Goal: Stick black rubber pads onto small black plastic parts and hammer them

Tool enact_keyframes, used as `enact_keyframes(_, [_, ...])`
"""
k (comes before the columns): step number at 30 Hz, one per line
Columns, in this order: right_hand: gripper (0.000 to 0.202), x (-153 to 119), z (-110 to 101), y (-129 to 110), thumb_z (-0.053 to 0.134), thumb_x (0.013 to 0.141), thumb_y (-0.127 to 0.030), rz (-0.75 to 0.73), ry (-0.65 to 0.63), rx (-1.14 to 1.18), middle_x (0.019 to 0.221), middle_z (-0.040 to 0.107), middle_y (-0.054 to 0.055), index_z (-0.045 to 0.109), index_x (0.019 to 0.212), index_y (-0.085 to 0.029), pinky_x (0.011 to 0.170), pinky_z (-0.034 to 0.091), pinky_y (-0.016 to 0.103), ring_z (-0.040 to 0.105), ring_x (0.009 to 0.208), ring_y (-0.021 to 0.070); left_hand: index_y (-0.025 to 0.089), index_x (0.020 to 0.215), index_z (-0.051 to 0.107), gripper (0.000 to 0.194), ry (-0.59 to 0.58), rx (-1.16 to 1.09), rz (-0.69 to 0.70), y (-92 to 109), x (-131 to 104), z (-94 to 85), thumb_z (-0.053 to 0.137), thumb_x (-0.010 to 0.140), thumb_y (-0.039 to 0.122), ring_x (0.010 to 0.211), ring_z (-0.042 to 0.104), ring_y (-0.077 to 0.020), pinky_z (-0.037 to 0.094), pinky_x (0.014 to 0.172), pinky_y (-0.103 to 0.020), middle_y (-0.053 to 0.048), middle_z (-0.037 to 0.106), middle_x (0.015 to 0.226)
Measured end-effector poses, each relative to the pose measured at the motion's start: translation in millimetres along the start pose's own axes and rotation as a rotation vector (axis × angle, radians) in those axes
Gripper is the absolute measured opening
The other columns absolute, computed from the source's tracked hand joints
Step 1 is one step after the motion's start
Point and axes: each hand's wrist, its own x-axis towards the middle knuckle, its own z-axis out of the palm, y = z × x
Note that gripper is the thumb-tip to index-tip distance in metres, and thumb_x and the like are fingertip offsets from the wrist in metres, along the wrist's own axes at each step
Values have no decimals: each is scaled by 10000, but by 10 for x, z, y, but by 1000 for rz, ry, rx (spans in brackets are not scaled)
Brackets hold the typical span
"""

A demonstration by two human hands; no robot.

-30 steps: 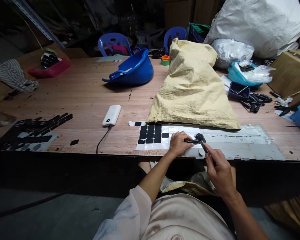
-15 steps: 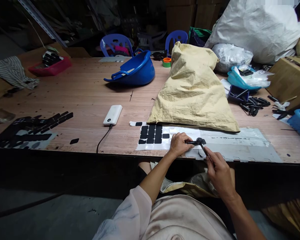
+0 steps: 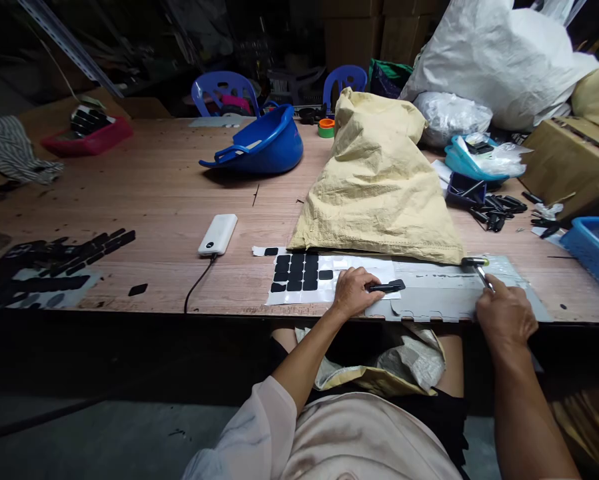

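Note:
My left hand (image 3: 352,292) rests at the table's near edge and pinches a small flat black plastic part (image 3: 388,287) by its left end, over a grey sheet (image 3: 439,293). Just left of it lies a white backing sheet (image 3: 299,293) carrying several black pads (image 3: 296,272). My right hand (image 3: 505,313) is out to the right at the table edge, gripping a small hammer (image 3: 477,267) whose head rests on the grey sheet.
A stuffed yellow sack (image 3: 379,180) lies just behind the sheets. A white power bank (image 3: 218,234) with its cable sits to the left, black strips (image 3: 54,260) further left. A blue basin (image 3: 259,143), loose black parts (image 3: 494,210), a blue basket (image 3: 596,250) and a cardboard box (image 3: 569,167) stand around.
My right hand has swung the hammer away from the black part, out to the right, and set its head down on the grey sheet. My left hand stays on the part.

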Motion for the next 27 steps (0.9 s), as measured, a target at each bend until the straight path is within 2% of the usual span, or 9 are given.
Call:
enact_keyframes(3, [443, 43, 134, -13, 514, 962, -256, 9, 64, -40, 1110, 660, 170, 746, 1337, -217, 791, 400, 410, 575, 976, 295, 274, 965, 843, 217, 6, -12, 25, -29, 9, 8, 914, 765, 317, 962, 665, -247, 507, 946, -417, -17, 725, 892])
enact_keyframes(6, [437, -2, 238, -22, 481, 986, -267, -17, 154, -46, 1113, 648, 174, 739, 1333, -204, 793, 386, 406, 564, 977, 293, 250, 960, 841, 213, 69, -79, 144, -64, -85, 34, 916, 768, 301, 991, 663, -239, 520, 941, -405, -50, 717, 992])
enact_keyframes(9, [425, -36, 286, 5, 471, 987, -274, -48, 191, -63, 1077, 644, 157, 747, 1305, -219, 759, 350, 382, 531, 927, 264, 251, 951, 841, 219, 144, -109, 332, -105, -351, 77, 920, 755, 306, 1132, 631, -270, 514, 982, -420, -97, 683, 1251])
enact_keyframes(11, [423, -39, 296, 29, 462, 990, -281, -71, 204, -75, 1071, 648, 151, 746, 1298, -227, 739, 320, 379, 509, 906, 253, 265, 960, 840, 227, 133, -74, 422, -137, -587, 96, 915, 753, 316, 1209, 600, -301, 493, 1034, -463, -99, 641, 1392])
enact_keyframes(14, [422, -30, 304, 48, 460, 988, -277, -89, 220, -80, 1064, 655, 156, 746, 1293, -215, 723, 291, 383, 493, 890, 244, 277, 976, 833, 213, 79, 14, 431, -169, -896, 84, 891, 774, 314, 1290, 561, -332, 454, 1103, -517, -94, 596, 1500])
enact_keyframes(17, [421, -22, 314, 49, 467, 982, -271, -95, 231, -66, 1042, 653, 170, 752, 1279, -185, 718, 282, 391, 478, 879, 243, 292, 1004, 830, 300, 15, 49, 385, -137, -1010, 33, 921, 732, 379, 1337, 532, -359, 432, 1138, -546, -93, 573, 1544])
enact_keyframes(21, [410, -19, 334, 50, 473, 970, -261, -108, 244, -37, 1012, 633, 169, 757, 1251, -171, 722, 294, 395, 442, 871, 234, 289, 1075, 824, 294, 25, 2, 277, 7, -752, -36, 852, 812, 418, 1224, 593, -313, 480, 1076, -493, -97, 683, 1360])
enact_keyframes(24, [405, -20, 349, 56, 468, 972, -259, -105, 249, -32, 996, 623, 153, 756, 1245, -178, 723, 289, 385, 408, 858, 217, 272, 1156, 806, 247, 50, 37, 155, 132, -333, -45, 712, 942, 350, 1106, 615, -274, 502, 1007, -442, -90, 737, 1126])
enact_keyframes(27, [400, -22, 359, 56, 462, 980, -255, -100, 253, -37, 992, 620, 144, 752, 1246, -184, 717, 262, 380, 388, 847, 209, 248, 1177, 793, 255, 19, 141, 83, 244, 103, -12, 674, 968, 330, 1092, 600, -280, 506, 974, -417, -91, 731, 1075])
